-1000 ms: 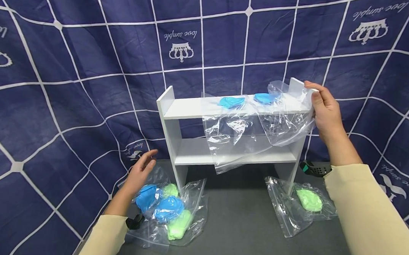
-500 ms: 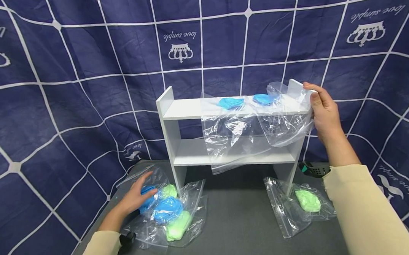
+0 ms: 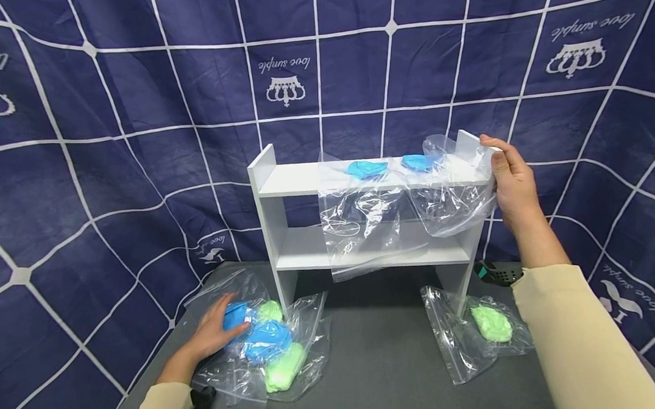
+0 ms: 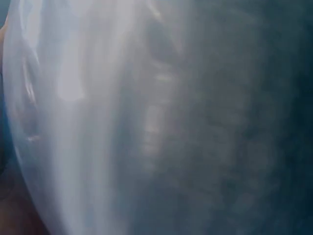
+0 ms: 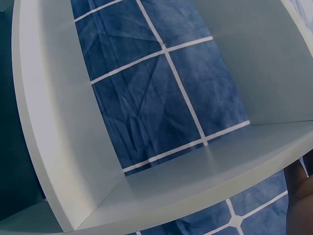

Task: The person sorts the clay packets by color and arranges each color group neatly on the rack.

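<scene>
In the head view my left hand (image 3: 212, 330) is at the pile on the left, fingers and thumb spread around a soft blue bundle (image 3: 236, 315) in a clear zip bag. Whether it touches the bag is unclear. My right hand (image 3: 514, 179) grips the top of the right side panel of a white two-tier shelf (image 3: 303, 261). Two clear zip bags (image 3: 354, 224) with blue bundles (image 3: 366, 168) lie on the upper tier, their empty ends hanging over its front. Blurred clear plastic (image 4: 122, 98) fills the left wrist view. The right wrist view shows the shelf's inside and part of my right hand (image 5: 301, 203).
Beside the left hand lie another blue bundle (image 3: 266, 341) and two green bundles (image 3: 284, 367) in overlapping clear bags. A bagged green bundle (image 3: 491, 323) lies by the shelf's right leg. The dark grey table (image 3: 375, 365) meets a navy checked curtain (image 3: 141, 190) behind.
My left hand has come down and slightly left, from above the pile to around the blue bundle. The right hand keeps its grip on the shelf panel. The view has shifted slightly.
</scene>
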Demonstrator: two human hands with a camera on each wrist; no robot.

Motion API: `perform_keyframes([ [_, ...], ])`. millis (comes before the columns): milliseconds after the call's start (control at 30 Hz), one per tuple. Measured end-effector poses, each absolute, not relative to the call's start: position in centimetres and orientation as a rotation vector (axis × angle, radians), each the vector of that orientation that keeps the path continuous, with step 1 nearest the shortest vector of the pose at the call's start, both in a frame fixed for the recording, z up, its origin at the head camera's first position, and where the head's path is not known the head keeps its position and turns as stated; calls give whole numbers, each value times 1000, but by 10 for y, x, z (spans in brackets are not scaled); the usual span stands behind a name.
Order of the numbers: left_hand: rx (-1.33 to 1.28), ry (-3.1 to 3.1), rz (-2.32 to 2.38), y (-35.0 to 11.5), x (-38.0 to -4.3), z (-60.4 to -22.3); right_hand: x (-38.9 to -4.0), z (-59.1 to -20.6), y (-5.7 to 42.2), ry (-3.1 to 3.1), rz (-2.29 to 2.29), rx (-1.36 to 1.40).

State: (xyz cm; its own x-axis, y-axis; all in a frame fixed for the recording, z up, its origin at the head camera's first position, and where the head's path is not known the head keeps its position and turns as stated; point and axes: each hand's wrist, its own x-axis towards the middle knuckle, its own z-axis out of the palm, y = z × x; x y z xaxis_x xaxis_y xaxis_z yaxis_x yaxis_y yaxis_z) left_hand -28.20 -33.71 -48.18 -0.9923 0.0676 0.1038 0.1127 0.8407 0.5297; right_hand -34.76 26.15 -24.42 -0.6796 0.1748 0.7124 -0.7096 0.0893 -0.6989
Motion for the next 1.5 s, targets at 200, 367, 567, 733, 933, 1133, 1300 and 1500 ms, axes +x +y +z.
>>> perform_keyframes([
  [200,-73,-2969,-894,-341,-282,-487,-346,-244,260,-1718,1639,525],
  [367,-63,-2964,-871,-342,-284,-490,-343,-243,260,-1683,1673,541],
  [567,-61,-2932,-909,-342,-287,-492,-342,-242,260,-1699,1659,528],
  [733,-46,-2899,-946,-341,-288,-491,-342,-242,260,-1707,1647,525],
  [933,-38,-2887,-1000,-341,-287,-489,-345,-245,261,-1704,1664,534],
  [1133,-58,-2820,-1041,-341,-288,-485,-345,-244,261,-1676,1676,561],
  [1300,-80,-2765,-986,-342,-290,-480,-343,-242,259,-1710,1641,540],
  [1500,-75,-2764,-912,-344,-290,-478,-342,-243,258,-1732,1624,522],
])
